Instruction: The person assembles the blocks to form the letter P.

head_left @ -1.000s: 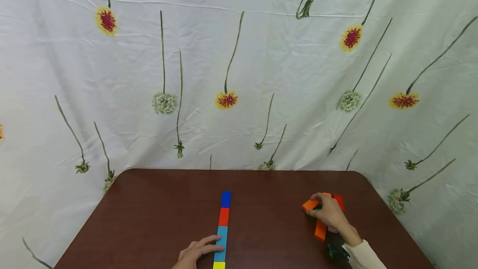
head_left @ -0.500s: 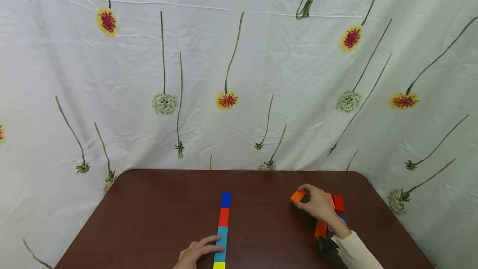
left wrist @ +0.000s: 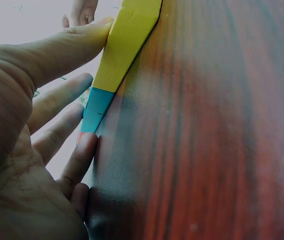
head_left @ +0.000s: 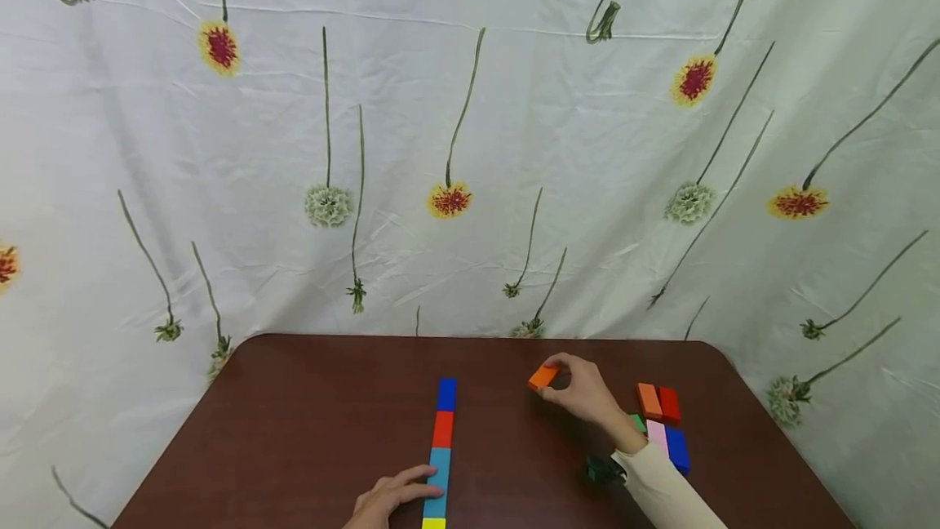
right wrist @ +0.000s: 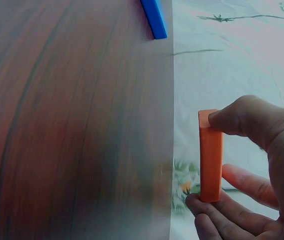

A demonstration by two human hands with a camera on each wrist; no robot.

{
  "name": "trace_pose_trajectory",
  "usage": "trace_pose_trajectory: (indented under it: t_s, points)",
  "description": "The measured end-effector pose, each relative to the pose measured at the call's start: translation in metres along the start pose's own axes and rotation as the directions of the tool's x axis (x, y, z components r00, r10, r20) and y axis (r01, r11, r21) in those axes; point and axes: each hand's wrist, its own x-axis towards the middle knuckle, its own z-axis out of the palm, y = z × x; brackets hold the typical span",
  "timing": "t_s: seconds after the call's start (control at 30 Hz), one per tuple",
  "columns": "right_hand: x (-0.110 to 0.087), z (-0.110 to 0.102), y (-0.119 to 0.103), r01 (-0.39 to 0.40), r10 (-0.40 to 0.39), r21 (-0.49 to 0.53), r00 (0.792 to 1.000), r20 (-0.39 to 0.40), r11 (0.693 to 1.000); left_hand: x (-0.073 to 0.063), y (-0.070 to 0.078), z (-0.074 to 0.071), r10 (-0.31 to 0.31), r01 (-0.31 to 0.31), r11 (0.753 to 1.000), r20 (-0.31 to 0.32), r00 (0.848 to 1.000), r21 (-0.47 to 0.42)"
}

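Observation:
A straight row of blocks runs away across the table: yellow [head_left: 433, 523], light blue [head_left: 437, 476], red [head_left: 442, 429] and dark blue [head_left: 446, 394] at the far end. My left hand [head_left: 387, 500] rests against the row's left side, its extended fingers touching the light blue part. In the left wrist view its thumb lies along the yellow block [left wrist: 126, 47]. To the right of the row, my right hand [head_left: 585, 393] pinches an orange block [head_left: 543, 376] between thumb and fingers. The right wrist view shows that block [right wrist: 211, 162] gripped at its two ends.
At the right lies a loose group: an orange block [head_left: 649, 401], a red block [head_left: 669, 405], a green block [head_left: 638, 423], a pink block [head_left: 657, 434] and a blue block [head_left: 678, 449]. My right sleeve [head_left: 664, 484] passes beside them. A flower-printed cloth [head_left: 411, 145] hangs behind the brown table [head_left: 308, 415].
My right hand has carried the orange block leftward from the group at the right, towards the row. The left hand stays at the row.

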Motion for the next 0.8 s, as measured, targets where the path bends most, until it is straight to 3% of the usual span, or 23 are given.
trace_pose_trajectory:
  t_s: [0.17,0.5,0.8]
  points:
    - [0.010,0.017,-0.009,0.019,-0.020,0.042,0.999,0.044,0.999,-0.002,-0.002,0.000,-0.006,0.006,1.000,0.006,1.000,-0.011]
    - [0.034,0.044,-0.025,0.053,-0.069,0.134,0.991,0.113,0.989,-0.004,0.008,0.000,0.061,-0.059,0.998,-0.041,0.997,0.038]
    - [0.054,0.066,-0.031,0.120,-0.144,0.165,0.979,0.142,0.979,-0.006,0.011,-0.001,0.055,-0.054,0.998,-0.042,0.998,0.022]
